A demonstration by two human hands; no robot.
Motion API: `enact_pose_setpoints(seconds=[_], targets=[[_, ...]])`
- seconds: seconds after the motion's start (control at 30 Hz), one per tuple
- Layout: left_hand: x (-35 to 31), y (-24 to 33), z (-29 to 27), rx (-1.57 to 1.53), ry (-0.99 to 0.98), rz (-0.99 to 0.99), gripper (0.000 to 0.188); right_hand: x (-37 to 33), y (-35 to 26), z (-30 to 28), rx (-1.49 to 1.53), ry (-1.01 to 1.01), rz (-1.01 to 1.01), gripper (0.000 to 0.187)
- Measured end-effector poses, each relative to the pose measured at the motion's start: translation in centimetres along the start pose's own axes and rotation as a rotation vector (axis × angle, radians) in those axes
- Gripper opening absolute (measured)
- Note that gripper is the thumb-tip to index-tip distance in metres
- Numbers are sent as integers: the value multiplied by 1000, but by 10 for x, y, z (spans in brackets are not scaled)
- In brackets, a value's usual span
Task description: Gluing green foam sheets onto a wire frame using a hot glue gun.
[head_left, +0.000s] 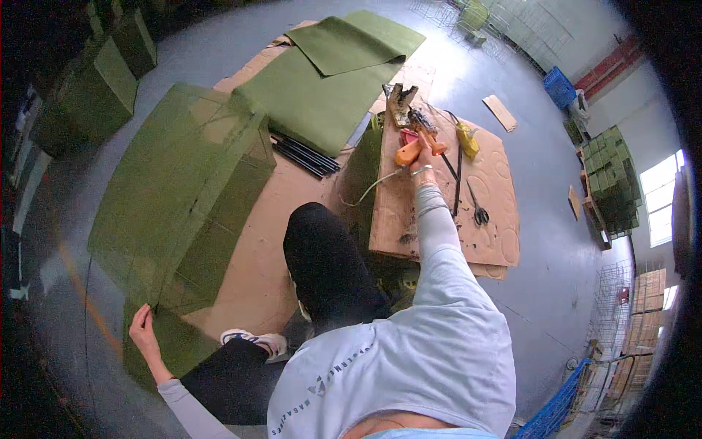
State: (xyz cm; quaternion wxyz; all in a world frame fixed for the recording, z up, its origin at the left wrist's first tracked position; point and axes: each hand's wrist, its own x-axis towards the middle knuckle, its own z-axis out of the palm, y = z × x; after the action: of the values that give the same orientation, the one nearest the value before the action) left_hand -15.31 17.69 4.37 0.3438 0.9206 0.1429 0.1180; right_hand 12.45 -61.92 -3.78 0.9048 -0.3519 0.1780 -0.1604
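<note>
1. Head view: my hands are well apart. My right hand point(423, 156) is wrapped around the handle of an orange gun-shaped tool point(407, 153), over the far end of the cardboard worktop point(417, 227).
2. My left hand point(145, 335) has thumb and fingertips drawn close together at the near corner of the green box point(150, 197), on my left; I cannot tell whether they pinch its edge.
3. The tool's front end sits by a dark-smeared stand point(401, 106). If that residue is hot or sticky, as I judge it may be, a careless wrist turn could smear my sleeve or burn me.
4. A pale cord point(374, 184) loops off the worktop's left edge beside my knee; a knee swinging out could snag it and jerk the tool.
5. The box looks thin-walled, so a hard tug at its corner could bend it or drag it askew.
6. My count: one orange tool, one yellow tool point(467, 140), one pair of scissors point(480, 213), one stand and one box within reach. The black rods point(303, 156) on the floor make one bundle of several, too tightly packed to number. Green sheeting point(292, 99) lies beyond, at least two layers; I cannot tell whether it is one folded piece.
</note>
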Motion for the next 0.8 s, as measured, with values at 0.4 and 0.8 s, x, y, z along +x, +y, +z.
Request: enact_pose_setpoints(seconds=[0.4,0.8], targets=[[-1,9,2,39,-8,-14,21,105,-6,29,-260,78,-170,23],[-6,6,2,132,103,115,21,58,-35,48,-1921,171,-336,28]])
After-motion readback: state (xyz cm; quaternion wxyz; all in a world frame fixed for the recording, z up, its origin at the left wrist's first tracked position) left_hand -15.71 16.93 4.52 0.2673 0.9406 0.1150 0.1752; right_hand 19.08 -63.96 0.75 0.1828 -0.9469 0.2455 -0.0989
